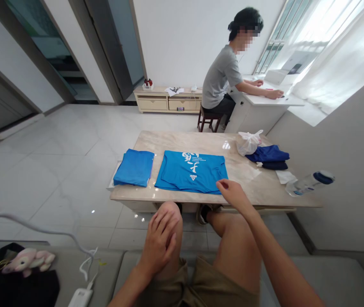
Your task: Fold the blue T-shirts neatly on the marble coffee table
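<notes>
Blue printed shirt [180,172] lies folded on the surface [156,143]. The left hand [162,234] rests empty on a knee [170,206]; the right hand [233,192] curls at its near corner, grip unclear; tugging there could skew the layers.

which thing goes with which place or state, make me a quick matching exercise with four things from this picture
1. left hand
2. right hand
3. plain blue cloth
4. bottle

A. at the near right corner of the printed shirt
B. clear, with a dark blue lid
C. resting on a knee
D. folded, left of the printed shirt

Pairs: 1-C, 2-A, 3-D, 4-B
</notes>
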`<state>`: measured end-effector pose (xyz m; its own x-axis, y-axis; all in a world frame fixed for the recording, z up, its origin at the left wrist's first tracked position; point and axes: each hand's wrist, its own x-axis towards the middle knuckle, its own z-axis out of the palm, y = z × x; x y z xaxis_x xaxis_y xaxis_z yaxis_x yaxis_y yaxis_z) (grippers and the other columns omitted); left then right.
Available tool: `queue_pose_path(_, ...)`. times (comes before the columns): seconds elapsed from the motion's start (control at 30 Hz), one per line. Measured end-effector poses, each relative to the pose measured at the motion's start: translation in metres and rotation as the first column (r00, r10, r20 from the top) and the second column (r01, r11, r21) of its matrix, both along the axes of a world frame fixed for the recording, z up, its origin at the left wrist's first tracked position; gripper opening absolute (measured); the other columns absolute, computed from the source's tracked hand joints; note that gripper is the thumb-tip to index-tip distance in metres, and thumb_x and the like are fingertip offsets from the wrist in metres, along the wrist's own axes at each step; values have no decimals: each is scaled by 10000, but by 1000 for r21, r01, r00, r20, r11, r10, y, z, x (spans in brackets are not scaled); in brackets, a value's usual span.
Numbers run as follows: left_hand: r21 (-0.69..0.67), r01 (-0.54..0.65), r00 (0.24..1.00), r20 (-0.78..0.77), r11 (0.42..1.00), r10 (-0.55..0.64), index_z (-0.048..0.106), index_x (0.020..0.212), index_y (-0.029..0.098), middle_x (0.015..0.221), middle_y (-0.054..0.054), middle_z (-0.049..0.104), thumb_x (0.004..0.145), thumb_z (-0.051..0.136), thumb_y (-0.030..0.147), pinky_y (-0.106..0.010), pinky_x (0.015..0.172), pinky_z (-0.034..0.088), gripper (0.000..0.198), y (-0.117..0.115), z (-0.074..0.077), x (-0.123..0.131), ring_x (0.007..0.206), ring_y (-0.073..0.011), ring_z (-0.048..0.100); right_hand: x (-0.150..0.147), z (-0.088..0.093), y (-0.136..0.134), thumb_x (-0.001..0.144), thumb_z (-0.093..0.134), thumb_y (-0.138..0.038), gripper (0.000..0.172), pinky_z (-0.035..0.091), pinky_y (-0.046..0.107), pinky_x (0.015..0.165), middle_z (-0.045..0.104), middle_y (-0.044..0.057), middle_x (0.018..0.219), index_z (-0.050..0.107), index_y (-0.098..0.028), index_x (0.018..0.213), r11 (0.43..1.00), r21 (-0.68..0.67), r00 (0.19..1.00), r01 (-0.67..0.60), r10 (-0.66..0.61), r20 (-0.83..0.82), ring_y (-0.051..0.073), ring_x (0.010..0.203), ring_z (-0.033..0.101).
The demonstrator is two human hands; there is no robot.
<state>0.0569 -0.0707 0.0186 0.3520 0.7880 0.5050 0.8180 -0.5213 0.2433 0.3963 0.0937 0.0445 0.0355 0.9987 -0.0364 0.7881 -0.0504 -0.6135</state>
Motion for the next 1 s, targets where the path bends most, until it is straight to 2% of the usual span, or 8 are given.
queue_pose_path(0.1,13,6,1000,18,1000,-6,636,1537,238,1609,-93,646,1010,513,119,-502,1278,415,555,2,2,-5,1551,-278,518,10,-4,78,1040,558,-387,335,534,311,979,825,115,1220,806,-221,1192,976,-151,979,157,-134,153,277,1178,755)
queue_pose_path(0.2,28,-22,999,32,999,21,627,1550,237,1604,-88,653,988,504,85,-487,1263,432,596,0,3,-11,1558,-277,515,22,-27,115,1009,614,-359,346,555,380,1004,800,206,1246,786,-153,1228,918,-282,943,278,-204,264,358,1237,740)
queue_pose_path(0.43,24,-73,997,-6,997,73,569,1613,263,1570,-76,683,953,489,53,-480,1221,472,697,-7,2,-23,1532,-285,546,65,-93,113,1004,661,-518,746,520,569,1131,549,417,1542,546,14,1516,818,-352,867,455,-316,386,506,1477,565)
queue_pose_path(0.57,40,-113,987,-110,993,117,549,1626,300,1390,-57,782,938,536,77,-534,1248,415,724,8,12,-4,1308,-297,677,77,-118,121,996,682,-602,846,550,520,1089,646,391,1442,497,7,1553,806,-401,888,434,-307,343,452,1391,661)
queue_pose_path(0.67,-29,-135,974,-186,990,127,608,1555,308,1318,-72,782,992,556,137,-532,1217,430,590,49,28,32,1204,-305,694,82,-130,126,974,714,-573,778,576,471,1023,705,348,1382,573,-24,1508,818,-417,907,396,-278,316,423,1317,713)
queue_pose_path(0.8,-239,-133,953,-296,962,58,739,1233,235,1135,-123,754,1000,569,102,-485,1025,507,317,139,45,104,1087,-322,687,87,-135,129,944,732,-437,394,581,421,956,785,246,1276,790,-145,1202,852,-415,936,319,-214,280,393,1224,758)
queue_pose_path(0.9,-421,-116,922,-383,900,-60,721,1224,172,1151,-179,742,973,581,56,-464,977,510,310,202,42,160,1133,-340,685,89,-134,131,919,715,-333,206,572,369,902,826,192,1133,828,-180,1001,882,-388,953,266,-181,243,356,1130,790)
queue_pose_path(1.0,-597,-111,905,-391,794,-168,718,1245,152,1257,-205,733,985,646,132,-442,996,525,270,243,23,200,1245,-351,672,90,-135,132,914,694,-311,191,559,342,881,833,180,1083,822,-179,968,908,-349,964,233,-169,205,342,1111,793)
